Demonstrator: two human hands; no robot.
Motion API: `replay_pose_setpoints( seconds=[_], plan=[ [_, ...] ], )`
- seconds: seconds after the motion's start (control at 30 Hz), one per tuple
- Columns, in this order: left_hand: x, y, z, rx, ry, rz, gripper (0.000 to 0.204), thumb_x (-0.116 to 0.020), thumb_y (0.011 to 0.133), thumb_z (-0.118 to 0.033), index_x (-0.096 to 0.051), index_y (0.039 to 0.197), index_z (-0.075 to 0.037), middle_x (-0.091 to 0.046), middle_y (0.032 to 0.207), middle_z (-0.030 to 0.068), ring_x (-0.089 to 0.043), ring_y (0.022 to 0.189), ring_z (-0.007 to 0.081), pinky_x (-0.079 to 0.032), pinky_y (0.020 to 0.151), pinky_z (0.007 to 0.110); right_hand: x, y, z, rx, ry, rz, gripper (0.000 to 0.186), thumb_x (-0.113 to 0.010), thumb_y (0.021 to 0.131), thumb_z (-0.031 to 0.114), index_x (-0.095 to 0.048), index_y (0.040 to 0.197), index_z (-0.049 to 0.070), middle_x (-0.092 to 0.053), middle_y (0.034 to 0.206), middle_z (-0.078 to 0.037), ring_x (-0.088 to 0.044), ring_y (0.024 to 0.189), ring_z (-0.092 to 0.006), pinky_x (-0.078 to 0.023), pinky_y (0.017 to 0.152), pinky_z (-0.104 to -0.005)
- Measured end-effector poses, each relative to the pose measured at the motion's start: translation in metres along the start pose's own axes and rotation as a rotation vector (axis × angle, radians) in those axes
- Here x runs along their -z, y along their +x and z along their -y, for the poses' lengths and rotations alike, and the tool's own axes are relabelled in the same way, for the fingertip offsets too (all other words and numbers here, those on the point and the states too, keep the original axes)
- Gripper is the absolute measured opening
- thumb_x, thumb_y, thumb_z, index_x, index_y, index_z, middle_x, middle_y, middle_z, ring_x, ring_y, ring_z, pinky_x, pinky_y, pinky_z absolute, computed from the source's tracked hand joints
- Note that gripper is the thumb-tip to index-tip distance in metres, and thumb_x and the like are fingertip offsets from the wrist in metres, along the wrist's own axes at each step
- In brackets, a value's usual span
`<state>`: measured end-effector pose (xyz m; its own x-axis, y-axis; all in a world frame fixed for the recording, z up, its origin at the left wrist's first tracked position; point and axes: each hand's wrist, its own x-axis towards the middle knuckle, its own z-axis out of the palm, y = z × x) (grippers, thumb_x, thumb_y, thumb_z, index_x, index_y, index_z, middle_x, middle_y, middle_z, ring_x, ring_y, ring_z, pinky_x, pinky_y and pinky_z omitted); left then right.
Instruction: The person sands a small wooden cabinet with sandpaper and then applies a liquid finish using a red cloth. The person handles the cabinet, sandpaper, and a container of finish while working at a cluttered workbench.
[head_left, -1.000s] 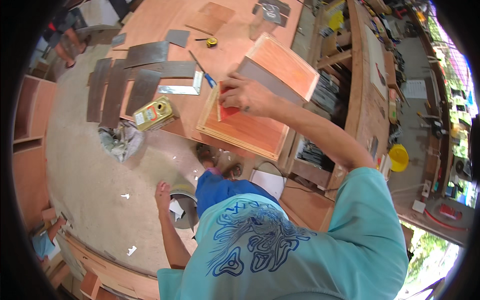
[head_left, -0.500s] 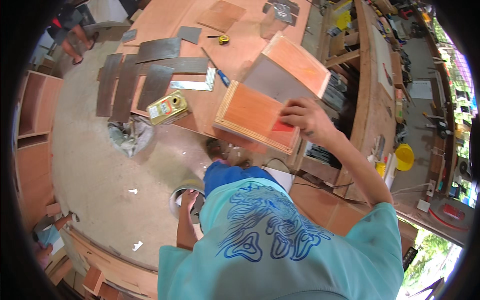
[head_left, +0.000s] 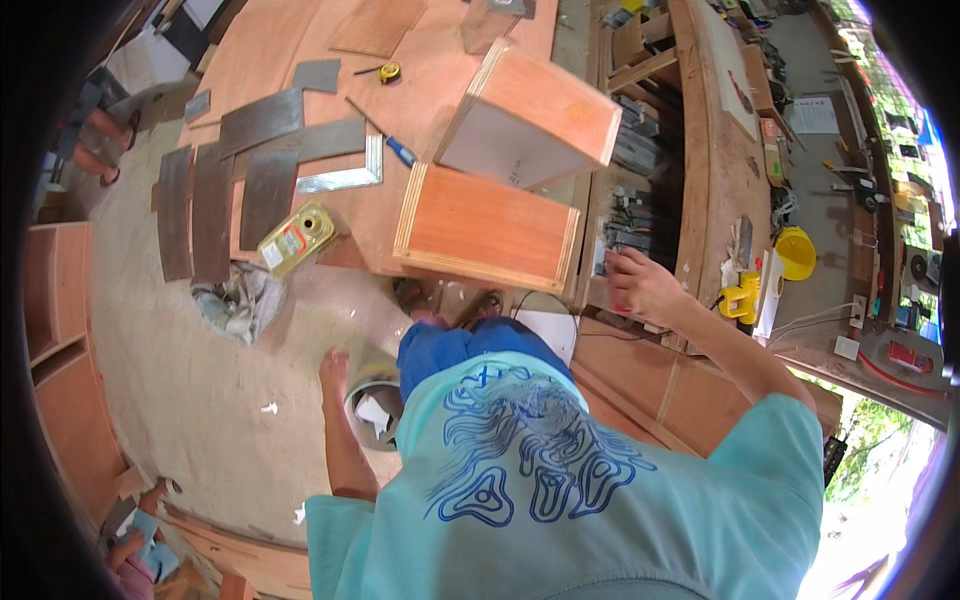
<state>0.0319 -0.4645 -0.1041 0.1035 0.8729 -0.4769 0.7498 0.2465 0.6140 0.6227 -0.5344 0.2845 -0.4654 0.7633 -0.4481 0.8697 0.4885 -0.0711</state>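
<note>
My right hand (head_left: 655, 292) is closed, pinching a flat red sheet that looks like sandpaper (head_left: 619, 300). It hangs just off the right end of an orange-brown wooden drawer box (head_left: 485, 222) at the table's near edge. Another such box (head_left: 545, 100) with a grey panel stands tilted behind it. My left hand (head_left: 334, 368) hangs low over the floor with nothing in it, its fingers apparently stretched. Beside it stands a round bucket (head_left: 362, 398) with white scraps inside.
On the table (head_left: 290, 40) lie dark laminate strips (head_left: 270, 195), a metal square (head_left: 345, 180), a blue-handled screwdriver (head_left: 400, 150), a yellow tape measure (head_left: 389, 72) and a gold tin (head_left: 297, 238). Cluttered shelving (head_left: 690, 180) lines the right. Other people are at the far left and lower left.
My right hand has moved right, off the near drawer box's top, taking the red sheet along. My left hand has swung outward from above the bucket. The view has shifted.
</note>
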Motion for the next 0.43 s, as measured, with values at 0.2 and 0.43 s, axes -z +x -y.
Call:
replay_pose_setpoints(
  seconds=[0.2, 0.43],
  plan=[
    [-0.032, -0.051, 0.001, 0.531, -0.177, 0.367, 0.031, -0.065, 0.089, -0.034, -0.064, 0.089, -0.004, -0.06, 0.065, 0.0075, -0.054, 0.051, 0.0144, -0.04, 0.041, 0.033, 0.002, -0.068, -0.059, -0.521, 0.281, -0.588, 0.026, -0.065, 0.066, -0.006, -0.068, 0.091, 0.002, -0.068, 0.092, -0.011, -0.061, 0.094, -0.0334, -0.05, 0.085, -0.0441],
    [-0.031, -0.058, -0.05, 0.568, -0.301, 0.254, 0.063, -0.067, 0.088, -0.03, -0.047, 0.141, -0.005, -0.063, 0.121, 0.0169, -0.069, 0.09, 0.0295, -0.055, 0.067, 0.038, 0.045, 0.024, -0.131, -0.405, 0.269, -0.829, 0.028, -0.064, 0.075, -0.005, -0.068, 0.099, 0.006, -0.067, 0.091, -0.016, -0.062, 0.088, -0.0341, -0.051, 0.079, -0.0427]
  ],
)
